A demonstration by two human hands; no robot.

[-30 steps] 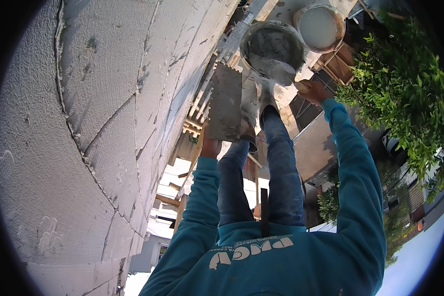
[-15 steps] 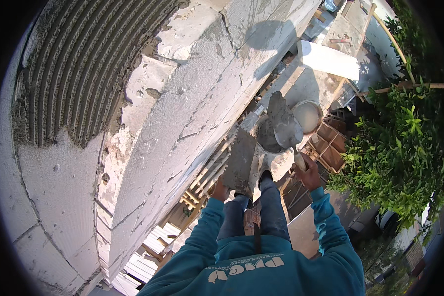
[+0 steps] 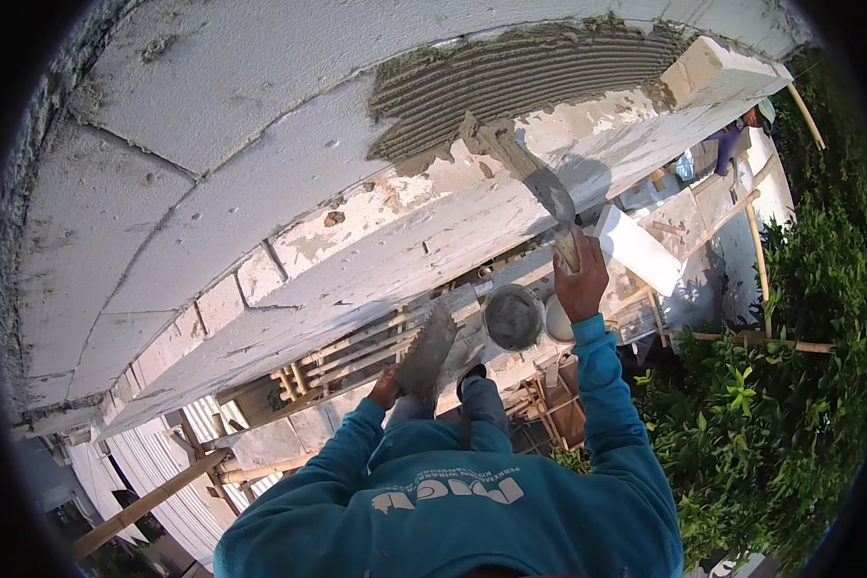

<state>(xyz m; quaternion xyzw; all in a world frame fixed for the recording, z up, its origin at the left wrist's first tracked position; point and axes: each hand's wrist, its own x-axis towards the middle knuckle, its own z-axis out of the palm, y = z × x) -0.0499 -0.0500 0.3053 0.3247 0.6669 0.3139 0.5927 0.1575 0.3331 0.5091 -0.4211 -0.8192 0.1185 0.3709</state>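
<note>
My right hand (image 3: 583,284) is closed round the handle of a trowel (image 3: 547,188). Wet grey mortar coats its blade, whose tip is at the pale, mortar-smeared wall ledge (image 3: 395,199), just below a band of ridged mortar (image 3: 539,72) on the block wall. Lower and to the left, my left hand (image 3: 385,388) grips a notched trowel (image 3: 429,352); its toothed edge faces the wall and its plate is smeared grey. Between the hands and beyond my feet stands a bucket of grey mortar (image 3: 512,318). Beside it, partly behind my right arm, is a pale bucket (image 3: 558,320).
A white block (image 3: 708,72) sits on the ledge at upper right. Below it a white slab (image 3: 638,249) lies on the scaffold planks. Bamboo poles (image 3: 356,352) run along the wall under me. Leafy branches (image 3: 761,424) crowd the right side, beyond the platform edge.
The trowel in my right hand has risen from over the mortar bucket to the wall ledge. My view has swung, bringing more wall across the top. The notched trowel stays in my left hand.
</note>
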